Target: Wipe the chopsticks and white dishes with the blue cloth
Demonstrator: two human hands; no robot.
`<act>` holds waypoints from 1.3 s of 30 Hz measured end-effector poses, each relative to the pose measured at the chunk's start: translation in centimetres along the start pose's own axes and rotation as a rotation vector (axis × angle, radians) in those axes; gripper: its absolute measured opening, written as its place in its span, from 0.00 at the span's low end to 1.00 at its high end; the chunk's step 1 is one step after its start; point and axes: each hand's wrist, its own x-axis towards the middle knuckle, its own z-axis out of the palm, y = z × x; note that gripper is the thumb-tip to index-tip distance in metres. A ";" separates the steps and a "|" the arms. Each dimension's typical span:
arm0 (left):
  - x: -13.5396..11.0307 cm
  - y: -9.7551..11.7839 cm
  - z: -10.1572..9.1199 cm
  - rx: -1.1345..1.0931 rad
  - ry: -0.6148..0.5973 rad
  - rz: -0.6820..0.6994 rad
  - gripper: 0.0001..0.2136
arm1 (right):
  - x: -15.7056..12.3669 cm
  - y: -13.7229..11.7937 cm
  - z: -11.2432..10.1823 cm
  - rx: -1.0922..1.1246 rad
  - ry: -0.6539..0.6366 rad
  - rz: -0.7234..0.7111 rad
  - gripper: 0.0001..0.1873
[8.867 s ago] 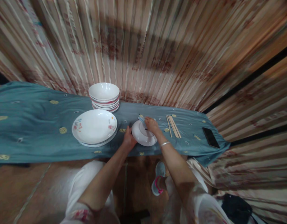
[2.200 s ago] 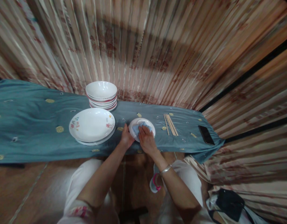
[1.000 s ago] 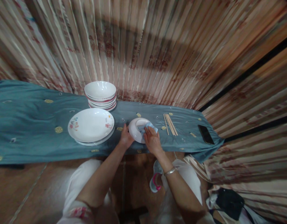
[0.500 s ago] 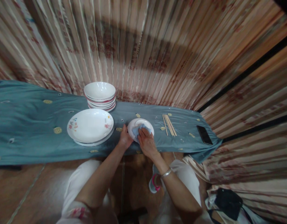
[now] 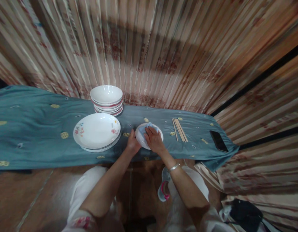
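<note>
A small white plate point(image 5: 144, 144) is in front of me near the table's front edge. My left hand point(image 5: 134, 143) grips its left rim, thumb up along the side. Pressed onto the plate's face is a light blue cloth point(image 5: 142, 129), held under the fingers of my right hand point(image 5: 153, 139). Part of the cloth is hidden by that hand. To the left lies a stack of large oval plates point(image 5: 97, 130) with flower prints, and behind it stands a stack of white bowls point(image 5: 106, 94) with red-banded sides.
Several wooden chopsticks point(image 5: 180, 130) lie right of the small plate. Farther right a black phone point(image 5: 218, 140) rests near the table's end. A teal patterned cloth point(image 5: 47, 129) covers the narrow table. Pleated curtains point(image 5: 139, 48) hang right behind it.
My right hand and the blue cloth have shifted toward the far side of the small plate. My left hand keeps its hold on the rim. The whole view has moved slightly.
</note>
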 end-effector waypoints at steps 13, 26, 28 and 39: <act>1.6 -1.8 -1.3 0.156 0.047 0.221 0.22 | -1.2 3.9 1.1 0.218 0.207 0.037 0.21; -1.3 -2.1 4.2 0.438 -0.017 0.507 0.28 | -1.6 4.4 -1.8 0.577 0.370 0.104 0.21; -1.9 -2.2 4.7 0.528 0.018 0.550 0.29 | -1.7 4.3 -2.2 0.712 0.394 0.151 0.20; -2.4 -2.2 1.7 1.790 -0.266 0.787 0.26 | -1.0 8.4 -1.8 1.534 0.485 0.655 0.10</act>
